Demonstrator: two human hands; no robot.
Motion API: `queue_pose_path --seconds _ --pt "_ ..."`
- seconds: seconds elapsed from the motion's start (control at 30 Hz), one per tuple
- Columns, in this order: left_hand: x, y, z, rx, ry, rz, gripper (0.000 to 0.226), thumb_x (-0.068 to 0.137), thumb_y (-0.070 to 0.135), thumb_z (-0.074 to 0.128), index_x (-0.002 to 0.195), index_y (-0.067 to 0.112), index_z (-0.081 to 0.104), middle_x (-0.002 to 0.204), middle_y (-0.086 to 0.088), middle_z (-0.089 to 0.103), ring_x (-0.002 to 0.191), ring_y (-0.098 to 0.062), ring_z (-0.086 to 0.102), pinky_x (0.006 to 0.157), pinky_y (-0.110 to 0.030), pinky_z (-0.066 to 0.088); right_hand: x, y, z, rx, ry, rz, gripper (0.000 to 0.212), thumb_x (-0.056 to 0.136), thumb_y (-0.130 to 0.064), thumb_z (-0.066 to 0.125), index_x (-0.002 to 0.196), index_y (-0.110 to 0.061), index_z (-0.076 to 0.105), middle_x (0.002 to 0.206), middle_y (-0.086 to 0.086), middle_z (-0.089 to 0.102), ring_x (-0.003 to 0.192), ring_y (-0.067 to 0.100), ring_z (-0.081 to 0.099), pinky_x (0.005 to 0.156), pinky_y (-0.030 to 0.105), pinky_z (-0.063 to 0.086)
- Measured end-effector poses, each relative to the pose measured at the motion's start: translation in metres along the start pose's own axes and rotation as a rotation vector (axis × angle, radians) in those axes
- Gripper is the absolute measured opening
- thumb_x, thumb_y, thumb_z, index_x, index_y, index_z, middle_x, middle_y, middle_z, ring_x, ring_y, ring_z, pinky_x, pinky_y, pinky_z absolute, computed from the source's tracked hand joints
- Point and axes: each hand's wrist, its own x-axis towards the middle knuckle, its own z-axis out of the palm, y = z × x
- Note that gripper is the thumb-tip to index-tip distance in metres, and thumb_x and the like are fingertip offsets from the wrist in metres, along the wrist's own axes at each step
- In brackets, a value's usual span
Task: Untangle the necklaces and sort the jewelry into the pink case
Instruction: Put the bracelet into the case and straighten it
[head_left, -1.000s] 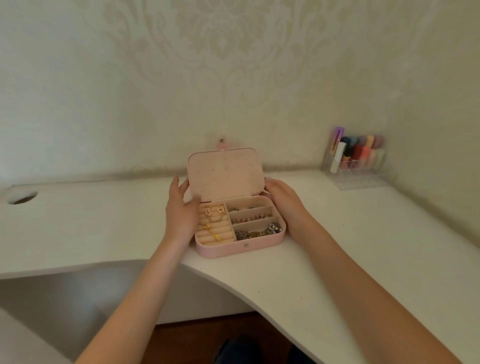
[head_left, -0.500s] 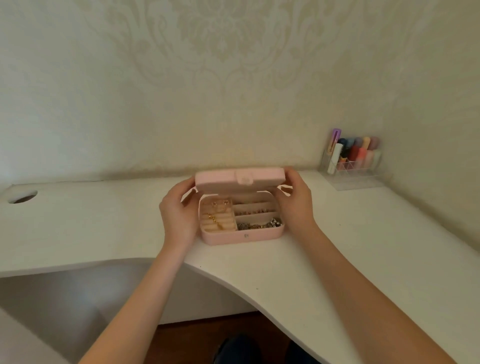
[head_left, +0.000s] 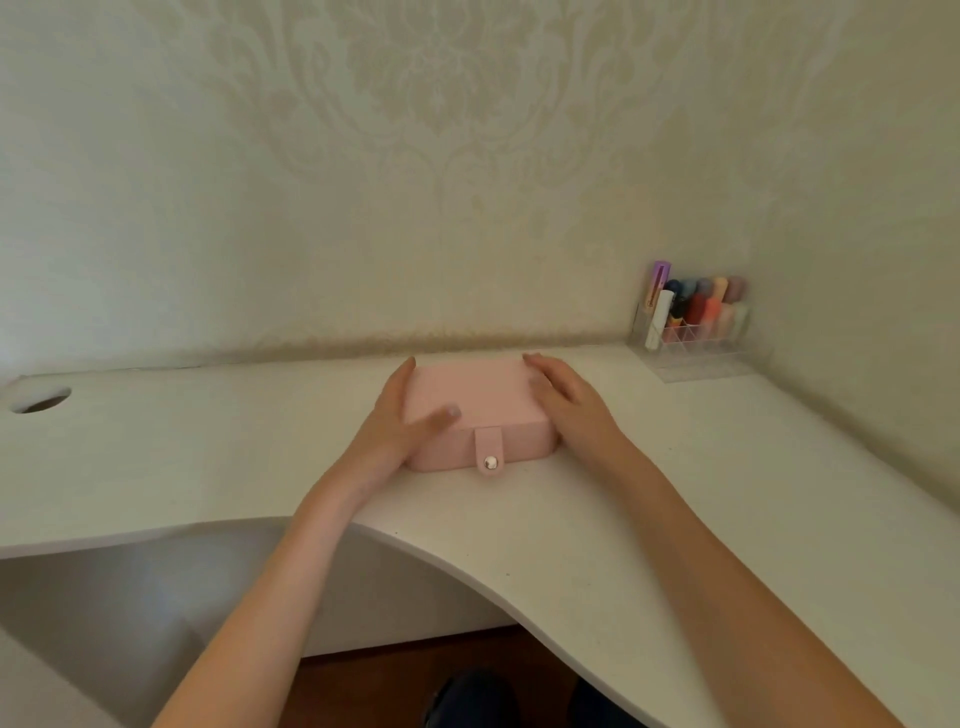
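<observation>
pink case sat closed, strap snapped, near the desk back edge by the wall, left hand flat against its left side with thumb on the lid, right hand spread flat over its right edge, clear organizer in the right back corner.

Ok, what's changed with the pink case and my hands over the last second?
The lid of the pink case has swung down from upright to fully shut, hiding the jewelry, and its snap strap now hangs over the front. The left hand and right hand moved from the sides onto the lid, fingers flat. The case stays on the white desk, and the clear organizer has not moved.
</observation>
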Motion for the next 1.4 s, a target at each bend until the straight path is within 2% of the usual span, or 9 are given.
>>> queue_pose_path --seconds 0.07,0.2,0.33,0.43,0.7,0.93,1.13,1.33,1.4 --pt "0.001 -0.002 -0.001 0.091 -0.03 0.016 0.13 0.037 0.056 0.075 0.148 0.031 0.012 0.143 0.011 0.029 0.128 -0.008 0.035 0.101 -0.023 0.032 -0.005 0.0 0.004 -0.029 -0.034 0.027 0.036 0.099 -0.031 0.043 0.134 -0.026 0.051 0.148 -0.013 0.035 0.128 -0.005 0.032 0.099 0.01 0.021" --pt "0.003 -0.006 -0.003 0.127 -0.026 0.017 0.143 0.027 0.047 0.08 0.15 0.027 0.009 0.146 0.006 0.031 0.13 -0.012 0.036 0.103 -0.026 0.035 -0.012 -0.007 0.003 -0.182 -0.031 -0.024 0.046 0.092 -0.04 0.054 0.137 -0.031 0.046 0.154 -0.011 0.027 0.137 0.002 0.027 0.105 0.016 0.022" --pt "-0.001 0.0 -0.001 0.146 -0.001 0.01 0.144 0.027 0.041 0.081 0.151 0.021 0.01 0.147 0.004 0.031 0.125 -0.008 0.035 0.101 -0.025 0.036 -0.019 -0.01 0.001 -0.297 -0.203 -0.04 0.086 0.064 -0.041 0.084 0.136 -0.047 0.038 0.156 -0.016 0.007 0.131 -0.009 0.013 0.104 0.016 0.017" --pt "-0.002 0.001 -0.001 0.151 0.001 0.014 0.148 0.023 0.048 0.077 0.151 0.019 0.01 0.148 0.004 0.03 0.124 -0.006 0.034 0.099 -0.021 0.033 -0.02 -0.01 0.001 -0.358 -0.183 -0.071 0.096 0.058 -0.042 0.087 0.14 -0.04 0.037 0.157 -0.014 0.001 0.141 -0.003 0.007 0.107 0.016 0.012" --pt "-0.002 0.0 -0.001 0.1 -0.008 0.007 0.15 0.022 0.044 0.081 0.151 0.02 0.009 0.148 0.006 0.031 0.126 -0.006 0.035 0.098 -0.02 0.032 -0.021 -0.012 0.013 -0.483 -0.164 -0.118 0.094 0.07 -0.037 0.079 0.148 -0.023 0.028 0.158 -0.005 0.012 0.147 0.014 0.001 0.116 0.026 0.007" --pt "0.001 -0.003 -0.001 0.111 0.009 0.015 0.146 0.021 0.045 0.079 0.15 0.023 0.014 0.148 0.005 0.032 0.129 -0.011 0.036 0.103 -0.026 0.036 -0.014 -0.011 0.012 -0.414 -0.164 -0.078 0.094 0.067 -0.032 0.084 0.146 -0.024 0.034 0.156 -0.006 0.02 0.147 0.013 0.005 0.112 0.021 0.005" --pt "0.003 -0.003 -0.001 0.123 0.014 0.028 0.146 0.021 0.047 0.078 0.15 0.021 0.014 0.148 0.004 0.029 0.129 -0.01 0.034 0.098 -0.022 0.034 -0.013 -0.009 0.017 -0.441 -0.128 -0.115 0.088 0.067 -0.032 0.083 0.143 -0.021 0.04 0.155 0.001 0.025 0.145 0.018 0.016 0.12 0.034 0.012" --pt "0.007 -0.006 -0.004 0.161 0.024 0.015 0.145 0.02 0.048 0.079 0.149 0.023 0.018 0.148 0.002 0.03 0.133 -0.015 0.035 0.105 -0.03 0.036 -0.015 -0.012 0.013 -0.435 -0.14 -0.137 0.083 0.07 -0.031 0.082 0.142 -0.025 0.041 0.155 -0.001 0.026 0.145 0.017 0.018 0.118 0.027 0.008" --pt "0.008 -0.005 -0.001 0.165 0.038 0.013 0.146 0.02 0.05 0.078 0.149 0.021 0.016 0.149 0.002 0.03 0.134 -0.015 0.033 0.104 -0.027 0.034 -0.017 -0.005 0.013 -0.521 -0.109 -0.186 0.077 0.078 -0.035 0.074 0.144 -0.031 0.036 0.156 -0.003 0.022 0.146 0.019 0.012 0.119 0.033 0.005"
